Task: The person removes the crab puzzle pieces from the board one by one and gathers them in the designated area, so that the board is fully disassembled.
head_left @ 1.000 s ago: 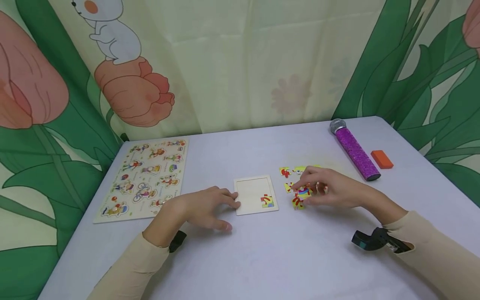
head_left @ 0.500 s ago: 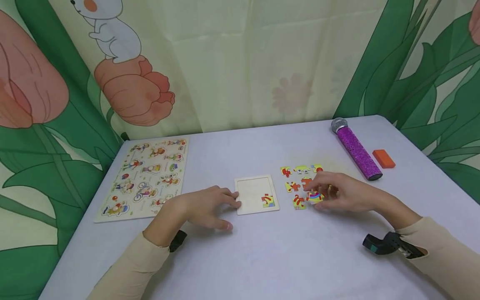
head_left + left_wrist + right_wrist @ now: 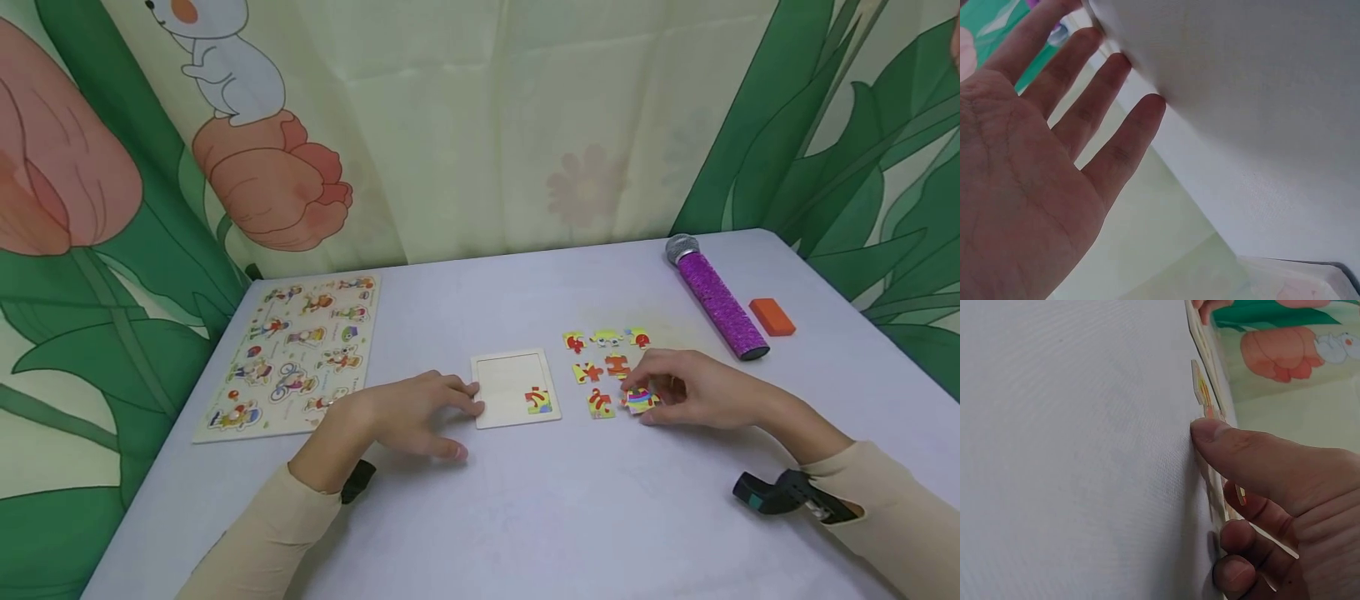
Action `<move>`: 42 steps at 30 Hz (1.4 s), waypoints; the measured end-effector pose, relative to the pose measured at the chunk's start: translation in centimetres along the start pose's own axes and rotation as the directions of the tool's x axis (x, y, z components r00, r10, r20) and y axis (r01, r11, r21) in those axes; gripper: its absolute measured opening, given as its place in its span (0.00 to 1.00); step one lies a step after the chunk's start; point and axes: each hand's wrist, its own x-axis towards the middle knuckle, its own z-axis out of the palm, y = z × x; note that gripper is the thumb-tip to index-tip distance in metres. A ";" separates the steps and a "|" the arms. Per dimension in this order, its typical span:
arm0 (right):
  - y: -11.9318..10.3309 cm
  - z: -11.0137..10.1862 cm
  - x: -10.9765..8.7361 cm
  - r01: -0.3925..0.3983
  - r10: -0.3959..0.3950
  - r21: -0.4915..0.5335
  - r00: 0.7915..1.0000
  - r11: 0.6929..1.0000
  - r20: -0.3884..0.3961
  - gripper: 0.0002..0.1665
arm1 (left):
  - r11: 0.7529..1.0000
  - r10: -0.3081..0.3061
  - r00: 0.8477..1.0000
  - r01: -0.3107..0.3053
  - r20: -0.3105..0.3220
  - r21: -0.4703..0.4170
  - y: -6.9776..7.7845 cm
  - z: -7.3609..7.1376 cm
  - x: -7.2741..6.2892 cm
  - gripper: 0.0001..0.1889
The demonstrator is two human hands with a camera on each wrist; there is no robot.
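My left hand [image 3: 420, 415] lies with its fingers extended, fingertips touching the left edge of a small square wooden puzzle tray [image 3: 498, 379]. In the left wrist view its fingers [image 3: 1124, 150] are straight and spread. One red, yellow and green jigsaw piece [image 3: 537, 400] lies in the tray's lower right corner. My right hand [image 3: 693, 387] pinches a rainbow-coloured jigsaw piece [image 3: 639, 401] between thumb and forefinger, close over the table. In the right wrist view the thumb [image 3: 1235, 444] is low against the tabletop, partly covering that piece. Several loose pieces [image 3: 600, 404] lie in rows between tray and right hand.
At the left lies a large picture board [image 3: 300, 358] with cartoon animals. A purple glittery microphone [image 3: 720, 304] and an orange block [image 3: 772, 317] sit at the back right. A printed curtain [image 3: 480, 133] hangs behind the table [image 3: 525, 517].
My right hand has moved right with the rainbow piece, away from the other loose pieces, which now show more fully. The left hand has stayed at the tray's edge.
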 end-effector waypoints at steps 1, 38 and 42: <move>0.0 0.0 0.0 -0.002 0.002 -0.006 1.000 1.000 -0.004 0.21 | 1.000 0.004 1.000 -0.004 -0.001 0.002 0.0 0.0 0.0 0.33; -2.4 0.5 4.2 0.093 -0.093 0.002 0.995 0.996 0.038 0.14 | 1.000 -0.007 1.000 0.007 0.013 -0.006 0.2 0.1 0.2 0.33; -2.9 0.7 5.3 0.097 -0.098 0.028 0.994 0.995 0.047 0.15 | 1.000 0.001 1.000 -0.001 0.008 0.011 0.2 0.0 0.2 0.33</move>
